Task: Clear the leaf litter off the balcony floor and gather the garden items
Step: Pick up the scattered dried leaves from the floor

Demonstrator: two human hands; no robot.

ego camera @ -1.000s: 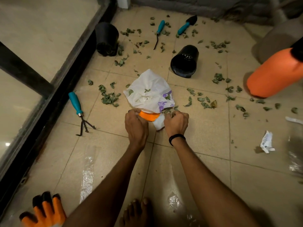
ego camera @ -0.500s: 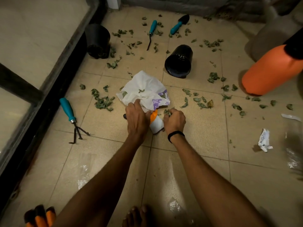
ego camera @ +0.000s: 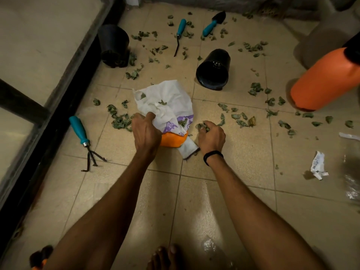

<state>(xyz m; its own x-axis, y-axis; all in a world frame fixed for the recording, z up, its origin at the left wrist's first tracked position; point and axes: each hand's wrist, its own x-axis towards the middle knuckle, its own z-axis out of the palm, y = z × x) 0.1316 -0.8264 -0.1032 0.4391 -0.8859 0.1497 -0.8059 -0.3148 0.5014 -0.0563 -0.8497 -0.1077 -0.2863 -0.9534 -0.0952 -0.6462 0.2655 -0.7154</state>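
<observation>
The tiled balcony floor (ego camera: 224, 191) is strewn with dry green leaf litter (ego camera: 120, 121), thickest beyond and to either side of the hands. A dark door frame (ego camera: 64, 106) runs along the left. An orange sprayer bottle (ego camera: 323, 78) stands at the right, with a crumpled paper scrap (ego camera: 318, 165) and a sheet of clear plastic film (ego camera: 352, 184) nearer the right edge. A bare foot (ego camera: 165, 258) shows at the bottom.

A white plastic bag (ego camera: 165, 100) with purple print lies in the middle, with a few leaves on it. The left hand (ego camera: 145, 133) grips its near edge with curled fingers. An orange glove (ego camera: 171, 140) with a white cuff lies under the bag, between the two hands. The right hand (ego camera: 211, 136), with a black wristband (ego camera: 213, 154), is just right of the bag, its fingers curled round a small clump of leaves (ego camera: 202, 126).

Two black pots lie on their sides: one (ego camera: 115, 45) by the door frame, one (ego camera: 213, 70) just beyond the bag. Three teal-handled tools lie about: a hand rake (ego camera: 79, 129) left of the left hand, a narrow weeder (ego camera: 181, 28) and a trowel (ego camera: 211, 26) at the far side. A second glove (ego camera: 40, 259) shows at the bottom-left corner.
</observation>
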